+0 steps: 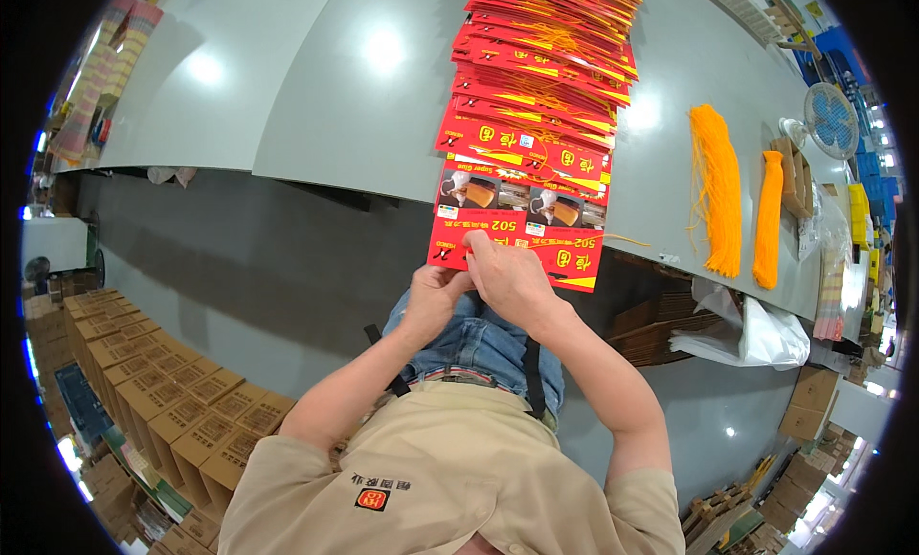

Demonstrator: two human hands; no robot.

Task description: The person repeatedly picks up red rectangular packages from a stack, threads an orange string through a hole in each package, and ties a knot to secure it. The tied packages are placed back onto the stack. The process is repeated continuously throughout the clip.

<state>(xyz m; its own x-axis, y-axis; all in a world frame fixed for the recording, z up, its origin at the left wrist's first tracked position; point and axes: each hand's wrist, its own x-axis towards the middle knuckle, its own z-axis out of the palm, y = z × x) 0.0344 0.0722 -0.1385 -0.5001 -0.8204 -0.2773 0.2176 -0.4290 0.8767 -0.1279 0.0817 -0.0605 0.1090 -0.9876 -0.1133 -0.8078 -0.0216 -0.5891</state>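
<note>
A red and yellow printed glue card with pictures and writing lies at the near table edge, its lower end jutting out over my lap. My left hand grips the lower edge of this card, some fingers hidden beneath it. Over the card's lower middle, my right hand has its fingertips pinched close to the left thumb. What lies between those fingertips is hidden. A thin orange string trails right from beside my right hand past the card. Beyond it stretches a long overlapping row of similar red cards with orange strings on them.
Two orange string bundles lie on the grey table to the right, near an open cardboard box and a fan. White plastic bags hang below the table edge. Stacked cartons stand at left.
</note>
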